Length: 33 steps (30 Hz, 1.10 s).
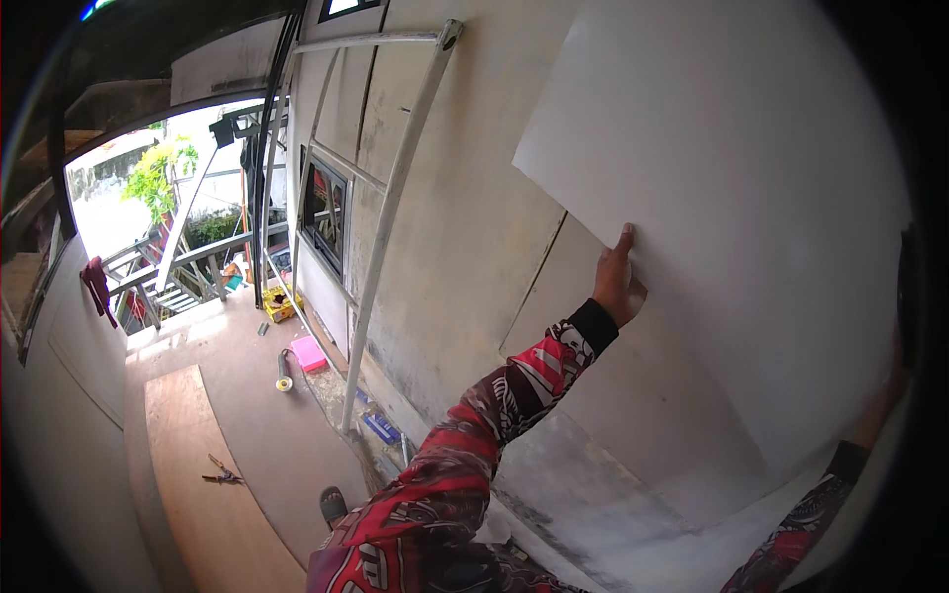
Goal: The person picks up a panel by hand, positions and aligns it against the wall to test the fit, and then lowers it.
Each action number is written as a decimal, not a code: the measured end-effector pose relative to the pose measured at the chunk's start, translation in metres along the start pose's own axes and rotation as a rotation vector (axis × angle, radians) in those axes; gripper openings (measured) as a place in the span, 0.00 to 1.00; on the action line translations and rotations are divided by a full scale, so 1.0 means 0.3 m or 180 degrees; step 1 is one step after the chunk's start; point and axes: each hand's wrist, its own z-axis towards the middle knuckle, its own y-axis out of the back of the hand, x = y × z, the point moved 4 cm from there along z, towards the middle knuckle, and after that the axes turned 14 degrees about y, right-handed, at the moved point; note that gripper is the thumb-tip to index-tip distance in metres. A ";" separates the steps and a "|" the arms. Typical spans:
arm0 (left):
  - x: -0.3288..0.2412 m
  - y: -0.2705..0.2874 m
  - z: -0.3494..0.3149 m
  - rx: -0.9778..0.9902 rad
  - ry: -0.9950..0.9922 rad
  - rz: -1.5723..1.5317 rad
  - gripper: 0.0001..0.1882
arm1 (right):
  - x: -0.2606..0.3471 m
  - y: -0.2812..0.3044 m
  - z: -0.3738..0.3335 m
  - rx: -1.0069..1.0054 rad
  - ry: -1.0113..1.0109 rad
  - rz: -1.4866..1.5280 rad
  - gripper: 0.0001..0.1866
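A large white flat panel (712, 148) fills the right side of the view, tilted in front of the stained wall. My left hand (621, 282) is closed on its lower left edge, thumb on the near face and the fingers mostly out of sight behind. At the far right, my right hand (895, 381) is by the panel's right side. Dark shadow at the picture's rim hides its fingers. Both arms wear red, black and white patterned sleeves with black cuffs.
A white metal ladder-like frame (381, 227) leans by the wall, left of the panel. On the floor are a plywood strip (188, 425) with pliers-like tools (223, 472) on it, an angle grinder (284, 374), a pink box (308, 353) and a yellow crate (281, 304). A railing (213, 259) stands beyond.
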 end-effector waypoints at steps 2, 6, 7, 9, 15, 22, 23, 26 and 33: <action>-0.080 0.000 0.019 0.0141 0.0072 0.0087 0.24 | 0.074 -0.068 0.067 0.0012 -0.0200 0.0329 0.55; -0.371 0.049 0.084 0.0304 0.0133 0.0250 0.26 | 0.182 -0.194 0.237 -0.0095 -0.0622 0.0636 0.53; -0.449 0.090 0.105 0.0254 0.0083 0.0186 0.28 | 0.165 -0.258 0.274 -0.0123 -0.0775 0.0737 0.53; -0.535 0.084 0.131 0.0308 0.0110 0.0050 0.32 | 0.079 -0.291 0.378 -0.0171 -0.0967 0.0538 0.55; -0.739 0.102 0.179 -0.0377 0.0012 -0.0197 0.31 | 0.165 -0.416 0.445 -0.0069 -0.0357 0.0884 0.42; -0.795 0.024 0.109 -0.0123 0.0307 -0.0060 0.30 | 0.242 -0.448 0.390 0.0001 -0.0419 -0.1029 0.44; -0.820 0.031 0.119 -0.0121 0.0095 -0.0205 0.31 | 0.283 -0.505 0.389 -0.0090 -0.0203 -0.1405 0.46; -0.917 0.115 0.179 -0.0139 -0.0164 -0.0504 0.30 | 0.573 -0.856 0.270 0.0064 0.0671 -0.2080 0.52; -0.867 0.090 0.233 0.0217 0.0063 -0.0386 0.27 | 0.934 -1.319 -0.115 0.2241 0.2395 -0.3015 0.50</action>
